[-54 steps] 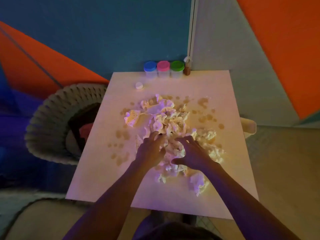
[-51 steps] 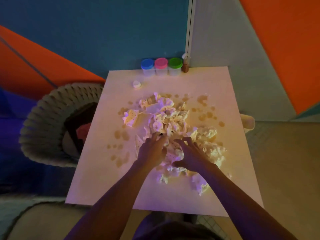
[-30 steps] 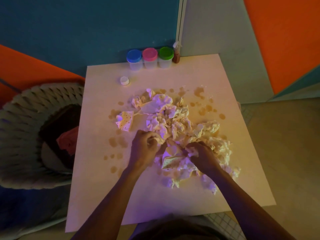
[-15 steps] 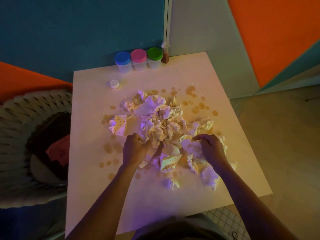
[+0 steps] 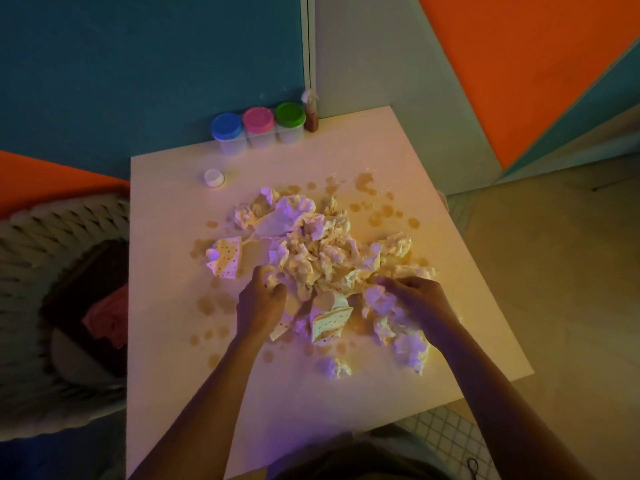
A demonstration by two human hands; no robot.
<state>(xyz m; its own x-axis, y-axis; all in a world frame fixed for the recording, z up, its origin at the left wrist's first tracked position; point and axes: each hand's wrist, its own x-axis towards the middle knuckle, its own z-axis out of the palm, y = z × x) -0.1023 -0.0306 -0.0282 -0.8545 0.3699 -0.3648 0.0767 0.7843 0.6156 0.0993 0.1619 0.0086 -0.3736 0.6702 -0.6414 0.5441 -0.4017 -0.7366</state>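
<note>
Both hands have drawn apart since a moment ago: they were working close together in the middle of the heap, and now the right hand point(image 5: 419, 303) has slid out to the heap's right edge while the left hand point(image 5: 259, 306) has stayed at its near-left side. Between them a dotted scrap point(image 5: 329, 320) that was half covered now lies in plain sight.

From where I stand, the heap of crumpled paper point(image 5: 322, 251) sits in the middle of the desk point(image 5: 166, 375), over and among brownish stains point(image 5: 367, 181). The left hand's fingers point(image 5: 277, 292) are curled round a pale wad point(image 5: 272, 279) at the heap's edge. The right hand's fingers point(image 5: 398, 284) are bunched and pinching a crumpled piece point(image 5: 379, 296), with more loose lumps lying just under the wrist.

My guess is that the person is pulling the mass apart, or gathering it piece by piece, and the parting of the hands is the pull itself. The paper looks damp and soft, so it may tear rather than come away whole.

Along the far edge stand three lidded tubs point(image 5: 258, 128) and a small brown bottle point(image 5: 310, 114), with a white cap point(image 5: 214, 177) nearer in, all well apart from the work.
</note>
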